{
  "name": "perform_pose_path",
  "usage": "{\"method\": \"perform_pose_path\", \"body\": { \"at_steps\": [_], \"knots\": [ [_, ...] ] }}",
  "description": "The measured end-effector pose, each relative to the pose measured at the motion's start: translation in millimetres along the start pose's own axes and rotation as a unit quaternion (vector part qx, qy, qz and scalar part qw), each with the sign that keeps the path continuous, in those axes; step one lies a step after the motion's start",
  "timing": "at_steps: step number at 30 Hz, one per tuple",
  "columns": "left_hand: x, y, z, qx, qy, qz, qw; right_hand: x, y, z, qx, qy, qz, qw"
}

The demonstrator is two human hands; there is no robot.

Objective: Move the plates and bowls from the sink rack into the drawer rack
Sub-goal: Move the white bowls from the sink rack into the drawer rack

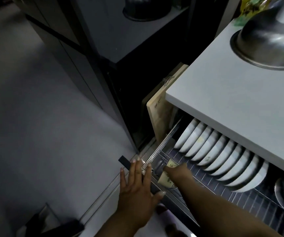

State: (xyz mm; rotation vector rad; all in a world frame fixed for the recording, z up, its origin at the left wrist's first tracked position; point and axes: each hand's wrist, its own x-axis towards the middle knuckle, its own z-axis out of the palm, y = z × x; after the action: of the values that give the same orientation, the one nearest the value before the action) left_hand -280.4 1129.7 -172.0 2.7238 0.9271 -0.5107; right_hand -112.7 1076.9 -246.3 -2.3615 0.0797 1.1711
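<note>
Dim, grey-blue scene; your light falls from upper right onto the counter. Glare on the steel bowl, which smears with motion blur. Floor murky, edges bowed.

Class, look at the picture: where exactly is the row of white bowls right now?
The white bowls stand in the pulled-out drawer rack, right of centre, just under the grey countertop.

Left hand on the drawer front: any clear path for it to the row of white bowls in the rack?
Probably yes. The drawer is pulled out and the bowls lie open from above on the near side. The right arm crosses between them and the left hand, so it would go over or around.
</note>
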Motion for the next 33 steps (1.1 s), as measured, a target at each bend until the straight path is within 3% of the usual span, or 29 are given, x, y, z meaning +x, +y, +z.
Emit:
{"method": "perform_pose_path", "body": {
  "at_steps": [10, 15, 18, 21, 28, 33],
  "knots": [
    [0, -4, 0, 0.000, -0.001, 0.007, 1.000, 16, -6, 18, -0.002, -0.048, -0.004, 0.999],
    [-1, -2, -7, 0.000, -0.030, 0.007, 1.000, -7, -11, -13, -0.054, -0.056, -0.067, 0.995],
    [-6, 2, -23, 0.000, -0.005, 0.031, 1.000, -29, -6, -36, -0.050, -0.036, -0.120, 0.991],
    [-16, 11, -35, -0.039, -0.040, 0.024, 0.998, -62, 3, -63, -0.004, -0.011, -0.160, 0.987],
    [-56, 52, -65, -0.118, 0.052, 0.043, 0.991, -136, 40, -119, 0.077, 0.080, -0.219, 0.969],
    [-81, 87, -81, -0.227, 0.086, 0.093, 0.966, -189, 88, -155, 0.147, 0.138, -0.248, 0.948]
  ]
}}
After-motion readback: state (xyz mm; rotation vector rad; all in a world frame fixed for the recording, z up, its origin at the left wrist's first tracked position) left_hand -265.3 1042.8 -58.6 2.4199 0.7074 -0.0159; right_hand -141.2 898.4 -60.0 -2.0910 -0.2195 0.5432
